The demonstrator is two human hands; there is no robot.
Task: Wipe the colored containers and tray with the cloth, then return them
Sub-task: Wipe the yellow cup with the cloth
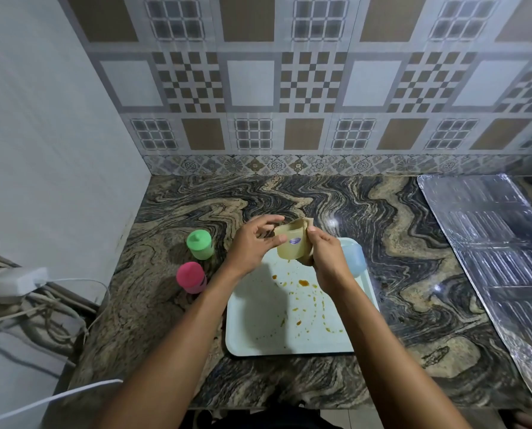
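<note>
Tan cloth [292,246], pinched by left hand [253,244] and right hand [325,255], hangs over the far edge of the tray [258,323].

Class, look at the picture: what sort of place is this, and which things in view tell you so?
Most likely a home kitchen: a swirled stone countertop against a patterned tile wall, a foil sheet laid on it, and a stained tray.

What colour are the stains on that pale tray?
Orange-brown stains on the tray, clearest in the head view.
</note>
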